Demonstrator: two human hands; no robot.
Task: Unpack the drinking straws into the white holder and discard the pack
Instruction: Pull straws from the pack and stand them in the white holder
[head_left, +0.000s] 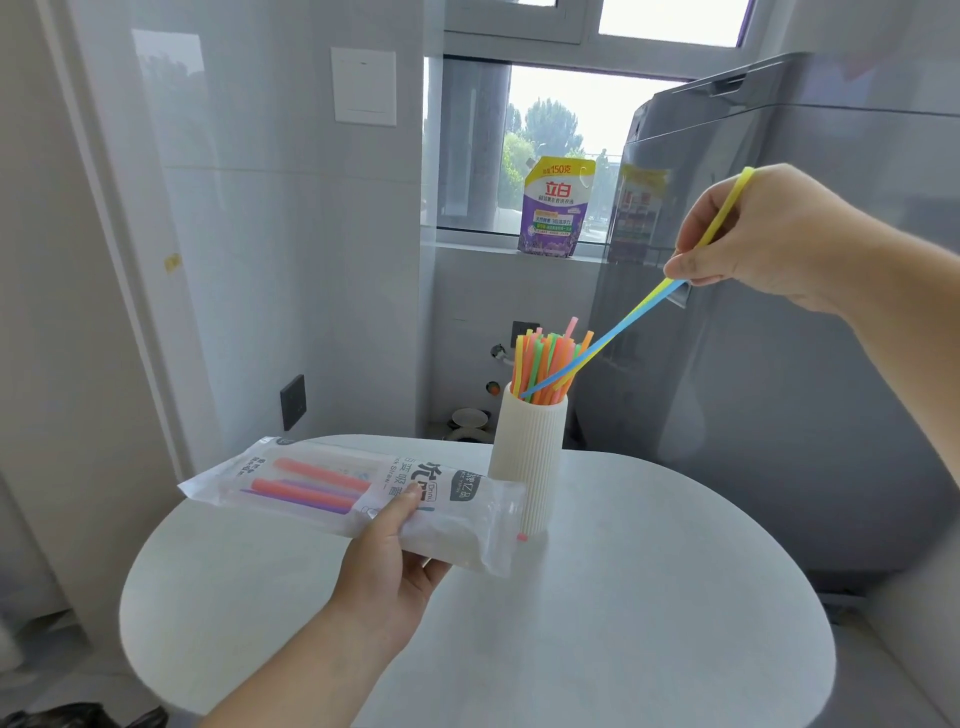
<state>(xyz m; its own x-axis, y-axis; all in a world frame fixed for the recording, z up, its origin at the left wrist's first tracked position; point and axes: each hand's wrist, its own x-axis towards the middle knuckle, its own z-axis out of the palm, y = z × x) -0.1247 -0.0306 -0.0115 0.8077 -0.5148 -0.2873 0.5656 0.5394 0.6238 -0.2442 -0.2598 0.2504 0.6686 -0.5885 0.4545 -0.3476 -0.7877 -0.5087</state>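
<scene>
Daylight enters a window (566, 130) in pale tiled walls (291, 260); a grey appliance (779, 415) stands beside the round white bench (623, 649).

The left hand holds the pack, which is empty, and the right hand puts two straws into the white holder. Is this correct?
Not fully. In the head view the pack in the left hand is not empty: red and purple straws lie inside it. The right hand does put two straws into the white holder.
</scene>
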